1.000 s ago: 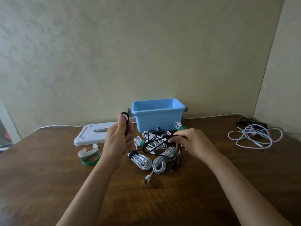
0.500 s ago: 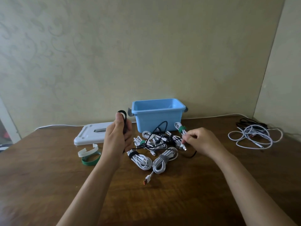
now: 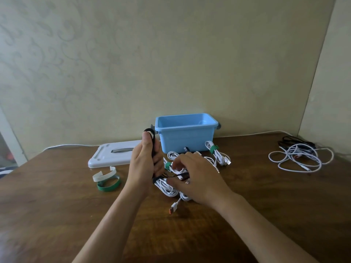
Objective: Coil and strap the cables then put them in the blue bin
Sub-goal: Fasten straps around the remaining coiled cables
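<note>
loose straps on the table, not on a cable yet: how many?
2. A white strap and a green strap, touching, lie left of the left hand, in front of the white lid. Others may be hidden.

No text, label, brand, number or sign can be read anywhere in the view.

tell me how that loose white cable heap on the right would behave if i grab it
The white cable heap is unstrapped, so it would likely go floppy, with loops dangling. It probably weighs little, being thin cord. A black cable lies tangled with it, so that may drag along.
</note>
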